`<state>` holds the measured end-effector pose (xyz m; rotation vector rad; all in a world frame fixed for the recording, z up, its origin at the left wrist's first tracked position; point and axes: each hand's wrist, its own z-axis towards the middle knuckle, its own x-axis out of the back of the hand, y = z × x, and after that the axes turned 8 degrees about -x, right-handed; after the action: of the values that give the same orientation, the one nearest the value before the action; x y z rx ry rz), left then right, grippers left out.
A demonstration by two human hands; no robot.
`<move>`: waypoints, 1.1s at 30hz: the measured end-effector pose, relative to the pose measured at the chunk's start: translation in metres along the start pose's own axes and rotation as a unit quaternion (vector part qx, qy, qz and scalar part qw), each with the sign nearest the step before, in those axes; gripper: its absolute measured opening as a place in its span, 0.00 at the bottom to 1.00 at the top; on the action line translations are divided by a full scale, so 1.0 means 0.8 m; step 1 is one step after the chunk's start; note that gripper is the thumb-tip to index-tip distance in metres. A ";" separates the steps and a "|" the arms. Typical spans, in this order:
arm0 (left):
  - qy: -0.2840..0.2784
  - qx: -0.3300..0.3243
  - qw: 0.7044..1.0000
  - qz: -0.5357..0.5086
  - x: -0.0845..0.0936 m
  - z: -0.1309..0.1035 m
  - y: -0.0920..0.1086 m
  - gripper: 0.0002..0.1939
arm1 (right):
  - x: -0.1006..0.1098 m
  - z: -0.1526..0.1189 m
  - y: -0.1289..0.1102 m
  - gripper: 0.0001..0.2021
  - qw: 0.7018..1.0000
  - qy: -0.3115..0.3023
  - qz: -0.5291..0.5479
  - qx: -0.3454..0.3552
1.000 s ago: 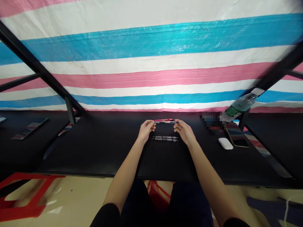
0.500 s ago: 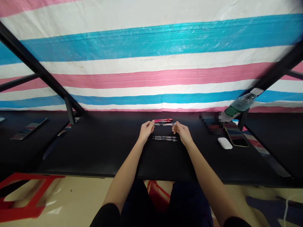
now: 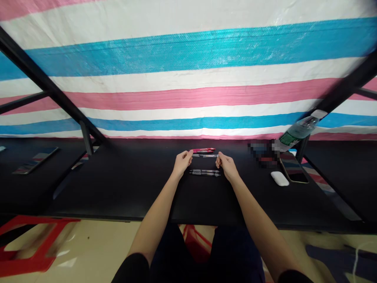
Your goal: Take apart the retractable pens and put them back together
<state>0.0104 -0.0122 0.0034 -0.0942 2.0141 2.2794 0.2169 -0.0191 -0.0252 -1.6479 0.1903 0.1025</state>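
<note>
The pen [image 3: 205, 156] I hold is a thin one with a dark barrel and pale, shiny ends, lying level and crosswise between my hands, just above the black table [image 3: 123, 184]. My left hand [image 3: 182, 163] pinches its left end between thumb and fingertips, the other fingers curled in; my right hand [image 3: 226, 165] pinches the right end the same way. Both forearms reach straight out from me toward 12 o'clock, wrists low near the tabletop, hands facing each other with the pen spanning the gap.

Just at 12 o'clock of the held pen lie the red pens [image 3: 203, 150], side by side on the table. At 6 o'clock of it, between my wrists, lie two dark pens [image 3: 204, 172], parallel and touching. Out at 3 o'clock sit a white earbud case [image 3: 280, 179], a phone [image 3: 294, 169] and a tilted water bottle [image 3: 297, 132]. Another phone [image 3: 35, 160] lies far off at 9 o'clock.
</note>
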 end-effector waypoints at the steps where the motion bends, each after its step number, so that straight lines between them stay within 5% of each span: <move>1: -0.002 0.000 1.000 -0.005 0.000 0.000 0.001 0.27 | 0.000 0.000 0.000 0.26 1.000 0.001 0.002 -0.001; 15: -0.044 -0.029 0.999 0.004 0.000 -0.002 -0.001 0.15 | -0.001 -0.001 -0.002 0.25 1.000 0.006 0.013 -0.011; 33: -0.044 -0.015 0.999 -0.015 0.001 0.000 -0.006 0.15 | 0.000 -0.001 0.001 0.25 1.000 0.013 0.013 -0.012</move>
<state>0.0102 -0.0113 -0.0011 -0.0260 1.9231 2.2546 0.2171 -0.0197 -0.0258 -1.6717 0.2304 0.1029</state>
